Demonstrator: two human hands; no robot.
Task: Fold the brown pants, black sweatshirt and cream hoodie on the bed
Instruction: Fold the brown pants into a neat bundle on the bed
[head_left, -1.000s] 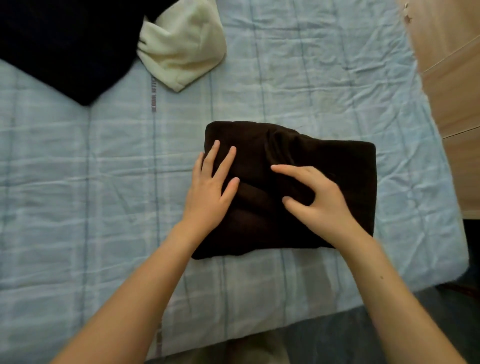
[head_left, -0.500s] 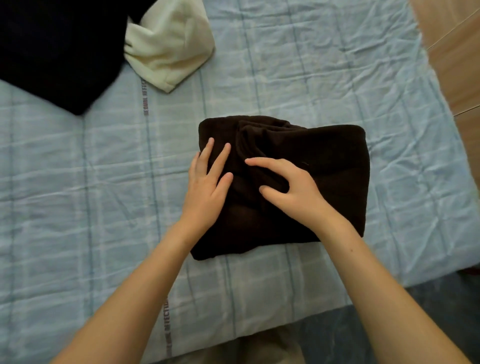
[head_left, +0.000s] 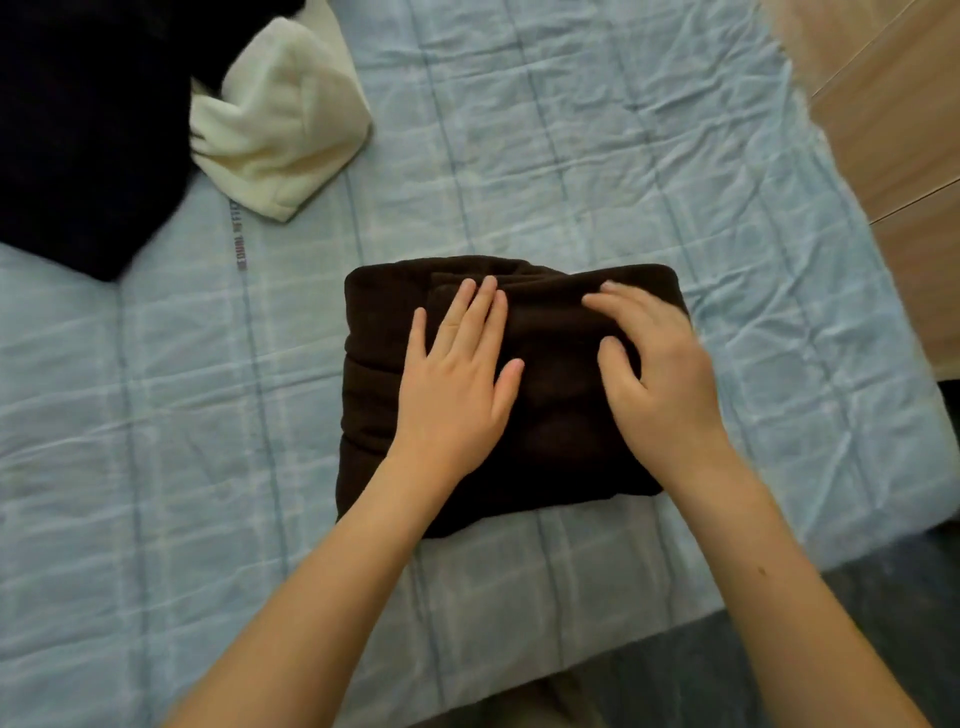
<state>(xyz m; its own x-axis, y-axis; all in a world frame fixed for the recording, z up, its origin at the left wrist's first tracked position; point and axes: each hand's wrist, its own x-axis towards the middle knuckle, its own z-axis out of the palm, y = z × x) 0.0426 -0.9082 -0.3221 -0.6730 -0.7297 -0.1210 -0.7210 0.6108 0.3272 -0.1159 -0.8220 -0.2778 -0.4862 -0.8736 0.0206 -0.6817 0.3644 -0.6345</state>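
Both hands lie spread on the folded pants (head_left: 561, 415). Left hand (head_left: 457, 384) is flat, fingers straight and close together, palm pressing the cloth. Right hand (head_left: 654, 374) rests beside it with fingers loosely bent and thumb apart, touching the fabric but pinching nothing; it is somewhat blurred. Pants sit as a squarish bundle on the blue checked bed (head_left: 571, 156). Beyond the pants to the left lies the hoodie (head_left: 280, 130), touching the sweatshirt (head_left: 88, 130) further left. Small lettering (head_left: 241, 241) on the sheet, left of the pants, is too blurred to read.

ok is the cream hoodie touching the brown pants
No, the cream hoodie lies apart from the brown pants, with bare blue sheet between them.
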